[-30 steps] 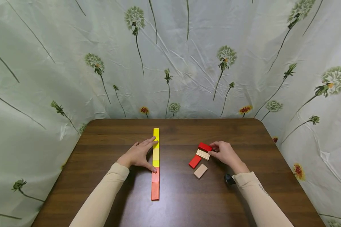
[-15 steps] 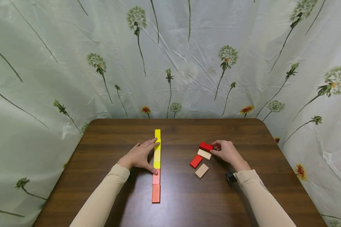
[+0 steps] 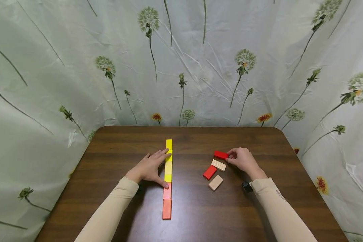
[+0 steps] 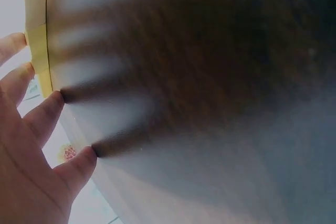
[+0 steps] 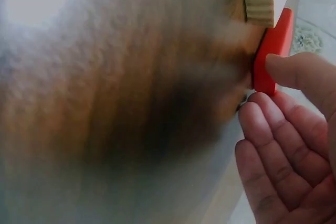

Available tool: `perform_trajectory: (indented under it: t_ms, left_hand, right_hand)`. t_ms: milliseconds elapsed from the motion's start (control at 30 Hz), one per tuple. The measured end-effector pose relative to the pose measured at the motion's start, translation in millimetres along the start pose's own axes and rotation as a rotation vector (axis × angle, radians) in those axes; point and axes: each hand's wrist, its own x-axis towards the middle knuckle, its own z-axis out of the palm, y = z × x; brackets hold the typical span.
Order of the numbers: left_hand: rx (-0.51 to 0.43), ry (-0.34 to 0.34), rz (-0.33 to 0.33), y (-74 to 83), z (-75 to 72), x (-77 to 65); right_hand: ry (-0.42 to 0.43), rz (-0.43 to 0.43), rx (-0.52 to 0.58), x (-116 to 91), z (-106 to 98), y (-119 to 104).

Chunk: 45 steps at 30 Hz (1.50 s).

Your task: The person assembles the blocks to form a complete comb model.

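Grip of the right hand point(image 3: 243, 162)?

Pinching the right end of a red block point(image 3: 221, 155) on the table point(image 3: 193, 208), just beyond a striped wooden block point(image 3: 218, 165).

And the left hand point(image 3: 149, 168)?

Spread wide, touching the row of yellow and orange blocks point(image 3: 168, 177).

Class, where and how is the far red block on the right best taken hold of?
The far red block is probably best pinched at its right end, coming from the right: that end points toward the right hand, which touches it, while the pale striped block lies close to its near side.
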Motion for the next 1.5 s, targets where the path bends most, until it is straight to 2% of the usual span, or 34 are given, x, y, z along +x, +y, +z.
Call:
perform_trajectory:
  t_ms: [167, 400, 600, 800, 1000, 1233, 1500]
  left_hand:
    - [0.006, -0.004, 0.009, 1.1, 0.2, 2.5]
    - [0.017, -0.025, -0.019, 1.4, 2.3, 4.4]
    - [0.009, -0.012, -0.005, 2.4, 3.2, 6.0]
    - [0.005, -0.011, -0.018, 1.5, 3.9, 3.8]
    - [-0.001, -0.005, -0.027, -0.6, 3.0, 0.6]
    - [-0.004, -0.008, -0.022, -1.3, 2.6, -0.3]
    - [-0.006, -0.005, -0.026, -1.1, 1.5, -1.1]
  right_hand:
    - [0.026, 0.006, 0.023, 10, -3, 2]
    - [0.026, -0.034, 0.032, 30, 3, -11]
    - [0.010, -0.075, 0.021, 48, 18, -37]
    - [-0.027, -0.097, 0.025, 62, 35, -66]
    - [-0.015, -0.134, -0.037, 74, 50, -91]
    - [0.038, -0.122, -0.141, 82, 64, -112]
    - [0.045, -0.071, -0.163, 91, 73, -130]
